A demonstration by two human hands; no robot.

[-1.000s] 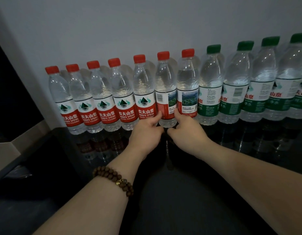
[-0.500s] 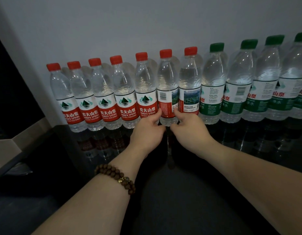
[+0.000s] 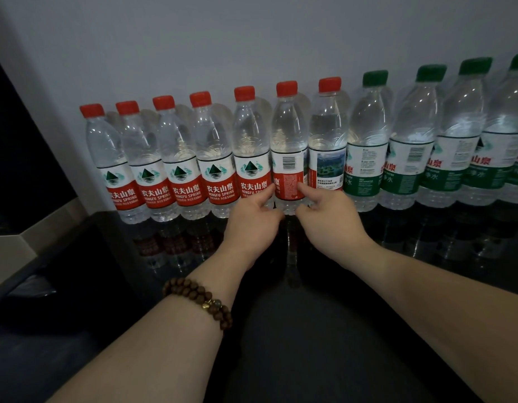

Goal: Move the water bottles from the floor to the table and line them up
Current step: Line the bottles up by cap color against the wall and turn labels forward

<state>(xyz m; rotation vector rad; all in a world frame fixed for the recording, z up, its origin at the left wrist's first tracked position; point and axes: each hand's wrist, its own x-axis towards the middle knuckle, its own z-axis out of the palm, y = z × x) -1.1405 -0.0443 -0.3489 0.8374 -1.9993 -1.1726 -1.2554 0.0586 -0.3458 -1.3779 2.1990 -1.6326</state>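
Left hand [image 3: 253,219] and right hand [image 3: 329,219] both grip one bottle [image 3: 288,158] low on its body: a thumb presses the red label from either side, and the other fingers curl in at the base. The bottle stands upright on the dark table [image 3: 310,330], directly ahead of the hands, with its barcode side towards the camera (the ones left of it show the logo instead). It stands in a single close-packed row along the wall [image 3: 252,39]. Beyond the left hand, to its left, are five red-caps [image 3: 179,158], upright and side by side. Just right of the right thumb is one more red-cap [image 3: 327,135], picture panel facing out. Further right stand four green-caps [image 3: 368,132], the last cut by the frame edge. All visible caps are on. The glossy tabletop shows the row's reflections beside the knuckles. A bead bracelet [image 3: 199,301] is on the left wrist. Both forearms are bare and extend over the table towards the row.
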